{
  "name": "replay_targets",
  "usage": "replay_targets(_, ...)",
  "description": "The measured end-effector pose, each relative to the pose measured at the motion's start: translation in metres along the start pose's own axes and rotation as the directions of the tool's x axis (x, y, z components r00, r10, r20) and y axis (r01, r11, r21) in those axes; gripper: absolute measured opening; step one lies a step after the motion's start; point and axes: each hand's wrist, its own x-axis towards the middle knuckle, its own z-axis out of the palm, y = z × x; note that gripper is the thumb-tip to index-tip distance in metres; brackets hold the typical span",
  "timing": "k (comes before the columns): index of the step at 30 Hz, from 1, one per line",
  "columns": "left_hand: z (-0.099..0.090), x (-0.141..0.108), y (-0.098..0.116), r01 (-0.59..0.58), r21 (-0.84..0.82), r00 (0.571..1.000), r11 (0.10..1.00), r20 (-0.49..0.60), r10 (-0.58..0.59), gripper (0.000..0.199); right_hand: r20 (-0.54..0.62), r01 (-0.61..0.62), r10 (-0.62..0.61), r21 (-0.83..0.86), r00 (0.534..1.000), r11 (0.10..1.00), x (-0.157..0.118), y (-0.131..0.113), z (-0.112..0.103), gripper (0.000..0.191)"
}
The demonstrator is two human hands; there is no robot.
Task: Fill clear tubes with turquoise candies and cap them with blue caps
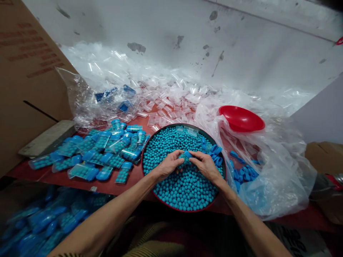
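Note:
Over a round red-rimmed basin (pixel 225 171) of turquoise beads (pixel 187 194), both hands meet at one small clear plastic container. My left hand (pixel 167 166) is closed around the container (pixel 184 157), which has beads inside. At its top, the fingers of my right hand (pixel 207 167) pinch the blue cap (pixel 188 154). Loose blue caps (pixel 215 150) lie on the beads at the basin's right side. A few clear empty containers (pixel 191 132) rest at its far edge. Left of the basin, capped containers full of beads (pixel 107 150) lie in a pile.
Many clear empty containers (pixel 166 107) spread behind the basin. A red bowl (pixel 242 119) sits on plastic bagging (pixel 281 178) at right, near more blue caps (pixel 245 174). A cardboard box (pixel 34 71) stands at left. More filled containers (pixel 45 228) lie below the table edge.

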Motion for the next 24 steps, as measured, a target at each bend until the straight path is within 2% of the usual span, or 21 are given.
replay_targets(3,0.002,0.0,0.001,-0.013,0.062,1.0,0.998,0.001,0.013,0.035,0.064,-0.036,0.033,0.046,0.997,0.998,-0.001,-0.004,0.0,0.031)
replay_targets(7,0.004,-0.002,0.002,-0.002,0.069,1.0,0.998,-0.022,0.003,0.038,0.036,0.044,-0.043,-0.04,0.998,0.998,-0.005,-0.008,-0.001,0.03)
replay_targets(9,0.005,-0.002,0.002,0.015,0.065,0.999,0.998,-0.031,-0.013,0.041,0.05,0.024,-0.021,-0.049,0.999,0.999,-0.008,-0.008,-0.001,0.031)
replay_targets(13,0.007,-0.004,0.002,-0.002,0.088,0.998,0.996,-0.064,0.007,0.048,-0.034,-0.018,0.015,-0.105,0.999,0.994,-0.01,-0.005,-0.001,0.029)
replay_targets(16,0.011,-0.006,0.004,-0.02,0.112,0.993,0.993,-0.116,0.033,0.047,-0.053,0.052,-0.06,-0.151,0.997,0.987,-0.01,-0.004,-0.001,0.027)
replay_targets(21,0.017,-0.007,0.003,0.003,0.074,0.981,0.997,-0.194,0.011,0.032,0.093,0.239,-0.223,-0.218,0.97,0.946,-0.007,-0.006,-0.003,0.024)
replay_targets(24,0.014,-0.008,0.0,0.002,0.05,0.971,0.999,-0.238,0.01,0.032,0.104,0.286,-0.268,-0.25,0.958,0.925,-0.008,-0.008,-0.001,0.024)
